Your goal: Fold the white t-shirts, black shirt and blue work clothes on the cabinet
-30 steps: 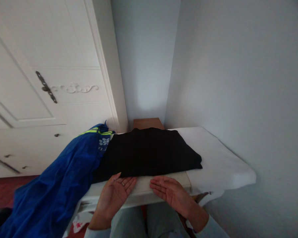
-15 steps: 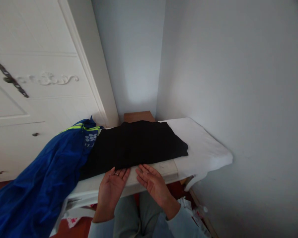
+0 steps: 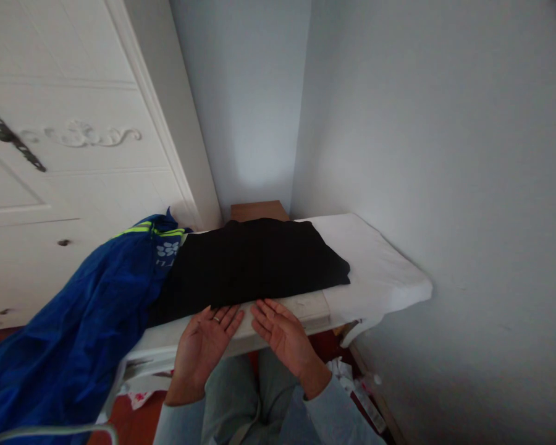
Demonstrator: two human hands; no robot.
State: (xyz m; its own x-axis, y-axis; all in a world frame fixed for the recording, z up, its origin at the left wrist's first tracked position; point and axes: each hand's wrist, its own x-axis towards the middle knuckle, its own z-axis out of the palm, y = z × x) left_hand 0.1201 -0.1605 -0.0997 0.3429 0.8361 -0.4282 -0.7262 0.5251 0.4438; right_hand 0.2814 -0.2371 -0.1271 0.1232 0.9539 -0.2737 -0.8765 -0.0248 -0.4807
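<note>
A black folded garment (image 3: 259, 262) lies flat across the white table (image 3: 301, 309); its exact kind cannot be made out. At its near edge, my left hand (image 3: 206, 343) is palm up, fingers stretched out, a ring on one finger. My right hand (image 3: 285, 337) lies close by on the right, palm turned inward and fingers extended. The fingertips of both hands meet the garment's front edge, and whether any slip beneath it is unclear. Neither hand grips anything. To the left, a blue jacket (image 3: 88, 303) with yellow-green stripes and a white print drapes over the table end.
A white cloth (image 3: 375, 266) covers the table's right end beside the grey wall (image 3: 445, 154). Behind the table stands a brown box (image 3: 259, 211). The white wardrobe (image 3: 88, 185) rises at the left. Packets (image 3: 352, 377) lie on the floor below right.
The view has tilted slightly, so most things sit a little higher. My hands have turned a bit more palm up at the garment's edge. A pale curved strip now shows at the lower left.
</note>
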